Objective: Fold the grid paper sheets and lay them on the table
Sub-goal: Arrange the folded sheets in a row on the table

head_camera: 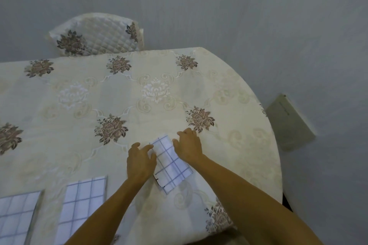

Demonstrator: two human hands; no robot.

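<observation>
Head view, nearest first: to the left of the left forearm and closer to the body than either hand, a grid paper sheet (84, 203) lies flat on the table, and a second grid paper sheet (16, 218) lies just beyond it to the left, cut off by the frame edge. Whether these two are folded cannot be told. Further out, both hands meet over the folded grid paper sheet (172, 165), a narrow strip that lies at a slant on the cloth between them. The left hand (140, 162) sits on the strip's left edge with bent fingers, and its thumb and forefinger close on the edge in a pinch. The right hand (188, 148) covers the right edge, its thumb on the paper and its bent fingertips down just past the far corner, but I cannot tell if it presses or grips. Beyond the fingertips spreads the cream tablecloth (235, 89) with brown rose motifs. Past the table's far edge stands a chair (99, 34) in a quilted cover of like pattern. Well to the right of the right hand, off the table, a flat beige panel (288, 123) lies against the grey surface.
</observation>
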